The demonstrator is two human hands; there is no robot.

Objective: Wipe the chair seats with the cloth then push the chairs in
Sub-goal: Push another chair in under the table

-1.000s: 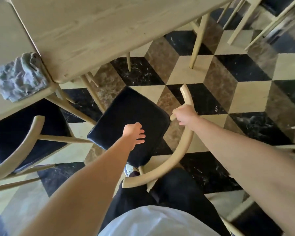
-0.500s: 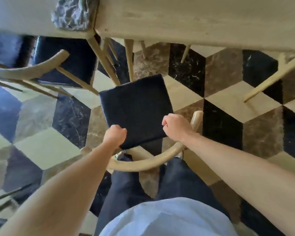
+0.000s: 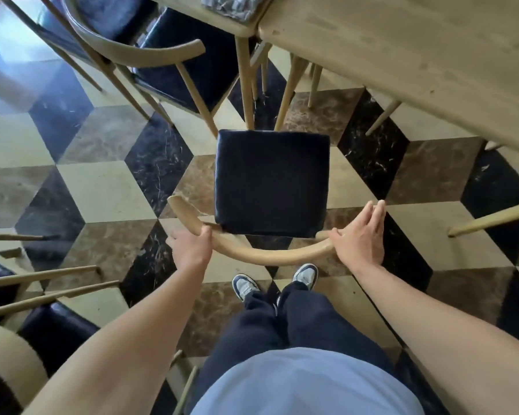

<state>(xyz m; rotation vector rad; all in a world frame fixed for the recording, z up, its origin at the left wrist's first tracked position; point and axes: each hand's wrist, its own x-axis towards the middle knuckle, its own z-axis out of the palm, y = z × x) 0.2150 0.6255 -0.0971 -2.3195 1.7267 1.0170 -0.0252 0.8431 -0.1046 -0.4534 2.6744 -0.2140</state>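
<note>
Now both your hands are on the chair's curved backrest [image 3: 261, 255], and the chair stands squarely in front of you, its dark seat [image 3: 271, 182] facing the table [image 3: 417, 49]. Your left hand [image 3: 191, 247] grips the left part of the rail, fingers wrapped over it and thumb on the near side. Your right hand [image 3: 361, 235] lies on the right end with its fingers almost straight, stretched along the wood, palm pressing rather than clutching.

Half a second ago both fists were closed on the rail and the seat sat askew, its corner turned toward you; a second ago your left hand hung open above the seat and only the right held the backrest. Since then the chair has been turned square, your right hand has loosened from a fist into a flat palm, and your left has slid out toward the rail's left end.

The seat's front edge is near the table's edge but not yet under it; two table legs show just beyond it. The cloth [image 3: 237, 6] lies crumpled on the table's corner at the top of the view, well apart from both hands; earlier it sat further left in view. Another chair [image 3: 174, 58] stands to the left of yours, its seat partly under the table. Your shoes [image 3: 244, 286] stand just behind the backrest on the patterned floor [image 3: 102, 187].
</note>
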